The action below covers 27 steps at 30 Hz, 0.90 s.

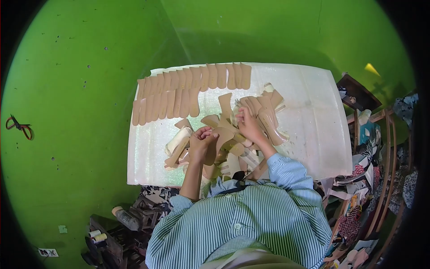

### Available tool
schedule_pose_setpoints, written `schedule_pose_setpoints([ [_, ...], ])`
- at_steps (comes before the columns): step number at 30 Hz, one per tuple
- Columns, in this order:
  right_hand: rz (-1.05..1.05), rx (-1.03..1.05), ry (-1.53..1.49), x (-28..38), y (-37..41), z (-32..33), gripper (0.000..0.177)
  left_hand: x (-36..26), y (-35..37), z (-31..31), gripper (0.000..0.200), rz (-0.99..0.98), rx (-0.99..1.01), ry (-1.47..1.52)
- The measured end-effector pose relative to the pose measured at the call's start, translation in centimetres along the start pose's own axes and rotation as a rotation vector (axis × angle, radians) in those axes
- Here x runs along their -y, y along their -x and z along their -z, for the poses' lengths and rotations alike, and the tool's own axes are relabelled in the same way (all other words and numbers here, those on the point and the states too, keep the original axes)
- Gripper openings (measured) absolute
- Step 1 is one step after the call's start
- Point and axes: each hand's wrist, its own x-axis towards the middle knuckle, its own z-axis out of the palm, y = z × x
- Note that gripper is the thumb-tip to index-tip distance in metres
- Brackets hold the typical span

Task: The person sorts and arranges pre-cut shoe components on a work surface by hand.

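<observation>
A tan shoe insole (222, 136) is held between both hands above a white table (309, 116). My left hand (200, 142) grips its near end, fingers curled. My right hand (248, 125) pinches its far end, beside a fanned stack of tan insoles (264, 110). A loose heap of tan and cream insole pieces (228, 159) lies under the hands. A cream rolled piece (178, 141) rests just left of my left hand.
Two rows of tan insoles (190, 87) lie side by side along the table's far left. Red scissors (20, 127) hang on the green wall at left. A plastic bottle (125, 218) and thread spools (96, 235) sit below left. Fabric scraps (363, 179) and wooden chairs (385, 148) crowd the right.
</observation>
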Motion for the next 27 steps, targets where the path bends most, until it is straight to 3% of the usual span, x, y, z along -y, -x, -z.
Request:
schedule_pose_setpoints([
  [2, 0.017, -0.058, 0.167, -0.8, -2.2, -0.3, 0.02, 0.6, -0.3, 0.8, 0.028, -0.024, -0.028, -0.011],
  [4, 0.058, 0.103, 0.577, -1.5, -4.2, -0.7, 0.026, 1.3, -0.9, 1.9, 0.018, 0.023, -0.058, -0.055],
  [8, 0.108, 0.243, 0.705, -1.6, -5.7, -3.5, 0.034, 1.0, -0.7, 1.3, 0.014, 0.036, -0.198, -0.041],
  [10, -0.144, 0.383, 0.911, -1.2, -5.7, -4.6, 0.036, 1.1, -0.9, 1.5, 0.015, 0.03, -0.219, -0.058],
  [17, -0.225, 0.318, 0.908, -2.4, -5.0, -5.1, 0.044, 1.7, -0.8, 2.4, 0.015, -0.028, -0.184, -0.042],
  [22, -0.292, 0.214, 0.938, -3.2, -5.0, -3.7, 0.031, 2.5, -0.7, 3.2, 0.014, 0.006, -0.146, -0.147],
  [27, -0.242, 0.107, 0.945, -3.9, -3.5, -0.4, 0.03, 2.6, -0.5, 2.7, 0.014, 0.028, -0.163, -0.094],
])
